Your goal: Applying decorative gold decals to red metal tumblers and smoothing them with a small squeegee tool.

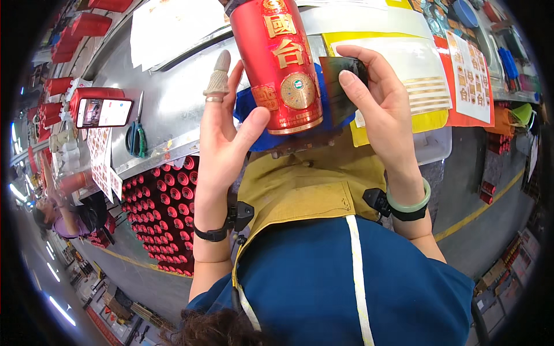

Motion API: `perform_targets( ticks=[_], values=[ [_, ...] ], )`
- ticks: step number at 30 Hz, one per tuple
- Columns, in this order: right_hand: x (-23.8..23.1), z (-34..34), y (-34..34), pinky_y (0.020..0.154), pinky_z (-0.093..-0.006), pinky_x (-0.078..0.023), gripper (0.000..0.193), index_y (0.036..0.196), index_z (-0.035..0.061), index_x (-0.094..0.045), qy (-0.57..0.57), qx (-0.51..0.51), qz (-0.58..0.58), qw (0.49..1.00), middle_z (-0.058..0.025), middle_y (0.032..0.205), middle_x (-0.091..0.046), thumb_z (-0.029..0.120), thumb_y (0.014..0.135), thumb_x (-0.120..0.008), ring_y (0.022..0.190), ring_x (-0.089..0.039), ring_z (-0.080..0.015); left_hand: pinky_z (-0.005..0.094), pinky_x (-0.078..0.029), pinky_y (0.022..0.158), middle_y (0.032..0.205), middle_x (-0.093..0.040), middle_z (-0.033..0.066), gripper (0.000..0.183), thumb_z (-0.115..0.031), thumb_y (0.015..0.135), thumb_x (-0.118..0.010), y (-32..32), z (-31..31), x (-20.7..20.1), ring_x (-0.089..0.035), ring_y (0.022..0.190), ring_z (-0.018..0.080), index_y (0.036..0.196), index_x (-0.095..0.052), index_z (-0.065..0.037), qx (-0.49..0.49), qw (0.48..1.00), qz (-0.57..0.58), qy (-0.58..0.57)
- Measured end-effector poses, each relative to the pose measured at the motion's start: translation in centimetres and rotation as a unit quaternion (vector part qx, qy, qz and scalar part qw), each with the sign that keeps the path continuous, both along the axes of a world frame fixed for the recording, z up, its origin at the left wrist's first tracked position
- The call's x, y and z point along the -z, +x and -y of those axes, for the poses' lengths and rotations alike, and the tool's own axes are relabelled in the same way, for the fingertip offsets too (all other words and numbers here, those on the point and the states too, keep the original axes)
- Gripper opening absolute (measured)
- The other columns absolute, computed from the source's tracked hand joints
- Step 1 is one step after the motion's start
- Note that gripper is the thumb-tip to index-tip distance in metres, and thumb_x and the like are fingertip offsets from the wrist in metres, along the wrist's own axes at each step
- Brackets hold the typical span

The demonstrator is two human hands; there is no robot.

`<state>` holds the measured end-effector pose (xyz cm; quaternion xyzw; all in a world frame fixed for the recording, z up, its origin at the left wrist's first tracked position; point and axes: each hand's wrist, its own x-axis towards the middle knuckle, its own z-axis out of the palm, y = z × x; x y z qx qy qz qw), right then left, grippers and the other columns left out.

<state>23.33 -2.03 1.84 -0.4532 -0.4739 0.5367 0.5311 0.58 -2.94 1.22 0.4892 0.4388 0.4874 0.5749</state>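
Dark hair crops into the lower edge, with a blue shirt and mustard apron beyond it, the apron close to the near side of the metal worktable. A red cylindrical bottle with raised gold lettering and a round gold medallion sits at the upper middle between the two hands, its gold-rimmed base toward the apron and a blue sheet showing around its lower part. The left hand is open along the bottle's left side, fingers extended, a ribbed finger cot on one, thumb at the lower edge; whether it presses there I cannot tell. The right hand pinches a dark, flexible sheet between thumb and fingers, just beside the bottle's right edge. Bare metal gives open room left of the left hand, as far as teal-handled scissors and a propped phone; white paper bounds that space at the far side. Rightward is tighter: a yellow sheet lies close behind the right hand, and an orange-red sheet adjoins it farther right.
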Motion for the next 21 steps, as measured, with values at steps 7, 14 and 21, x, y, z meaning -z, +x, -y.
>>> perform_targets(
  ticks=[7, 14, 21],
  values=[
    [0.1, -0.3, 0.3, 0.095, -0.0246, -0.047, 0.030, 0.130, -0.0029, -0.059, 0.005, 0.021, 0.000, 1.000, -0.0048, 0.116, -0.064, 0.006, 0.102, -0.062, 0.105, -0.058, -0.0083, 0.0511, -0.044, 0.110, 0.135, -0.066, 0.0148, 0.047, -0.022, 0.069, -0.092, 0.7, 1.8, 1.6, -0.054, 0.133, 0.0398, 0.114, -0.078, -0.018, -0.045, 0.743, -0.488, 0.456],
    [0.1, -0.5, 1.3, 0.095, -0.0240, -0.047, 0.031, 0.131, -0.0044, -0.057, 0.014, 0.037, -0.010, 0.999, -0.0051, 0.116, -0.064, 0.008, 0.102, -0.062, 0.105, -0.058, -0.0085, 0.0466, -0.051, 0.107, 0.129, -0.068, 0.0244, 0.043, 0.009, 0.080, -0.079, 1.3, 2.1, 5.2, -0.065, 0.122, 0.0392, 0.121, -0.068, 0.010, -0.154, 0.840, -0.306, 0.421],
    [0.4, -0.5, 1.9, 0.098, -0.0252, -0.048, 0.032, 0.132, -0.0044, -0.057, 0.015, 0.042, -0.028, 0.999, -0.0061, 0.117, -0.064, 0.009, 0.103, -0.062, 0.109, -0.059, -0.0095, 0.0412, -0.054, 0.099, 0.131, -0.066, 0.0163, 0.036, -0.009, 0.082, -0.083, 1.4, 2.7, 5.1, -0.060, 0.121, 0.0335, 0.117, -0.076, -0.015, -0.195, 0.699, -0.504, 0.468]
  ],
)
